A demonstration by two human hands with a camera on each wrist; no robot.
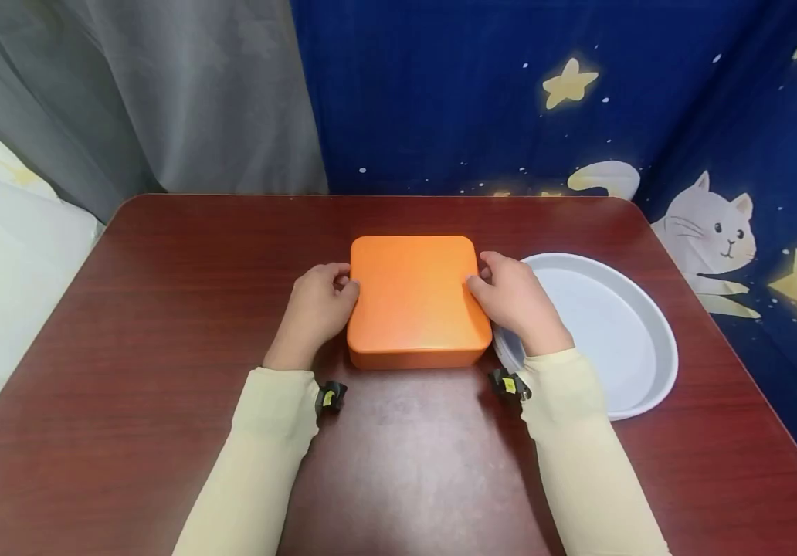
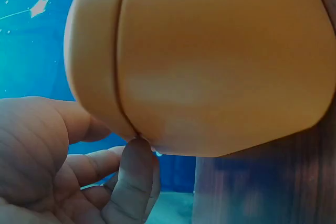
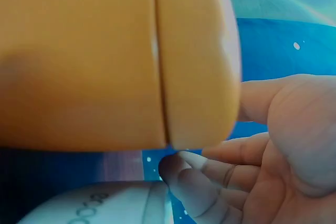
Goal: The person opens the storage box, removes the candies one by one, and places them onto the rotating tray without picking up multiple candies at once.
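Observation:
An orange rectangular box point(image 1: 418, 360) with rounded corners sits on the table, its matching lid point(image 1: 412, 293) on top. A thin seam runs between lid and body in both wrist views. At the left side, my left hand point(image 1: 315, 309) pinches the lid's edge, thumb on the rim and a fingertip right at the seam. Opposite it, my right hand point(image 1: 513, 301) holds the lid's right edge, thumb at the top and fingers point(image 3: 191, 184) under the seam. The box's contents are hidden.
A round white tray point(image 1: 668, 363) with a raised rim lies to the right, partly under my right hand and forearm. The brown table point(image 1: 183, 324) ends at a back edge before grey point(image 1: 211, 93) and blue starry curtains point(image 1: 433, 93).

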